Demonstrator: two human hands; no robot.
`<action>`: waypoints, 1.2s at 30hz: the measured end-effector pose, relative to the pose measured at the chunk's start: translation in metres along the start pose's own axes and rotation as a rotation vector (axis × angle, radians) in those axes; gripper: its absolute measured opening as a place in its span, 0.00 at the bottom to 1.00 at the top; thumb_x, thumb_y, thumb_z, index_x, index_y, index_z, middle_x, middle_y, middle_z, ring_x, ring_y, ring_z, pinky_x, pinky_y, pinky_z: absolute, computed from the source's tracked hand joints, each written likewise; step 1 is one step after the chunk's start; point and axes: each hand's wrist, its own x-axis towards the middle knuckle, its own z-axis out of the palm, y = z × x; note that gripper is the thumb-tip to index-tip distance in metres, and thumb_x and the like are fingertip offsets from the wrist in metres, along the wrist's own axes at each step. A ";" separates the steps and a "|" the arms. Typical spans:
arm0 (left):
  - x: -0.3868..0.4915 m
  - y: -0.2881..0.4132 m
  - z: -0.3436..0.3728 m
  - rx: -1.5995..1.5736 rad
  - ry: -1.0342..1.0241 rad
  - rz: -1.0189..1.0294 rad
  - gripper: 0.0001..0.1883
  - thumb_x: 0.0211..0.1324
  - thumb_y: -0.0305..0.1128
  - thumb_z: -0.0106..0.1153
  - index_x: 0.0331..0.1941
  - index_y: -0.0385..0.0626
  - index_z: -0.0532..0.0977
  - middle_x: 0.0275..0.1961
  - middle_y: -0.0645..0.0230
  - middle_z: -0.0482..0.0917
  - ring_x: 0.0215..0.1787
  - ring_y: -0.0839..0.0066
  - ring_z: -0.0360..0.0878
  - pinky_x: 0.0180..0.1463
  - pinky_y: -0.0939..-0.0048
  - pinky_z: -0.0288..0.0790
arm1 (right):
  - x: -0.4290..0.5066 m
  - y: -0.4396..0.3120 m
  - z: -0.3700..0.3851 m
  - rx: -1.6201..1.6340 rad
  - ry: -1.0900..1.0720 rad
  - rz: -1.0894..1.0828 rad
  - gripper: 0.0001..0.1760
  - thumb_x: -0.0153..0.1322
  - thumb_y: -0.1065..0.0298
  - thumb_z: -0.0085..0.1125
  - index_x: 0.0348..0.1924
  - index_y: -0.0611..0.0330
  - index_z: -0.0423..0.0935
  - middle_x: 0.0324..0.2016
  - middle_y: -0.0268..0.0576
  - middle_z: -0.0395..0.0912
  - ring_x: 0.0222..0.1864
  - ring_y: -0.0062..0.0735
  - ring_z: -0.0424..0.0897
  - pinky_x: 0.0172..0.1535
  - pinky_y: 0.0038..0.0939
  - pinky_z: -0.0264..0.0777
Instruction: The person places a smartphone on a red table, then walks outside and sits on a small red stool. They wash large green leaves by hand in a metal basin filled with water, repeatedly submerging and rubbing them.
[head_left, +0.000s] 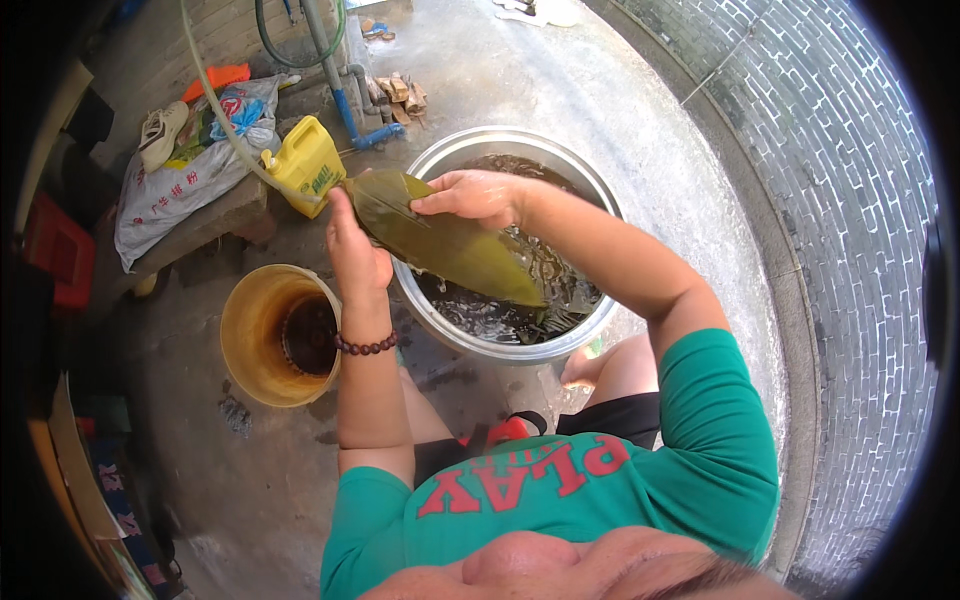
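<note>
A long olive-green leaf (450, 247), possibly more than one layer, slants over a round metal tub (510, 352) of dark, rippling water. My left hand (360, 251), with a beaded bracelet (365, 345) at the wrist, is at the leaf's upper left end, its thumb raised; some of its fingers are hidden behind the leaf. My right hand (471, 199) pinches the leaf's upper edge between thumb and fingers. The leaf's pointed lower end hangs above the water. More dark leaves (559, 319) lie in the tub near its lower right wall.
A yellowed plastic bucket (251, 337) with dark contents stands left of the tub. Beyond it are a yellow jug (307, 165), a pale hose (225, 120), and a low slab holding a white sack (180, 202) and a shoe (161, 135). Pipes and wood pieces (401, 97) lie behind; a brick wall curves at right.
</note>
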 end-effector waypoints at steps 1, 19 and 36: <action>-0.001 -0.003 -0.001 0.060 -0.017 0.053 0.12 0.73 0.31 0.52 0.52 0.37 0.77 0.49 0.65 0.83 0.48 0.75 0.80 0.53 0.72 0.74 | 0.012 0.010 0.004 0.072 0.011 -0.016 0.17 0.75 0.63 0.60 0.51 0.66 0.80 0.40 0.40 0.84 0.36 0.24 0.83 0.39 0.29 0.80; 0.019 0.043 -0.049 0.005 0.247 0.035 0.16 0.71 0.32 0.55 0.59 0.40 0.73 0.55 0.66 0.81 0.54 0.72 0.79 0.58 0.67 0.74 | -0.076 0.139 -0.062 -0.862 0.035 0.119 0.17 0.68 0.58 0.68 0.45 0.58 0.85 0.31 0.47 0.86 0.33 0.33 0.86 0.43 0.35 0.79; 0.028 -0.008 -0.021 0.066 0.044 -0.111 0.09 0.71 0.31 0.55 0.49 0.40 0.79 0.47 0.67 0.84 0.46 0.75 0.81 0.52 0.71 0.74 | 0.044 0.158 -0.193 -1.041 0.732 0.015 0.17 0.69 0.56 0.61 0.47 0.54 0.83 0.44 0.54 0.83 0.48 0.54 0.82 0.53 0.44 0.75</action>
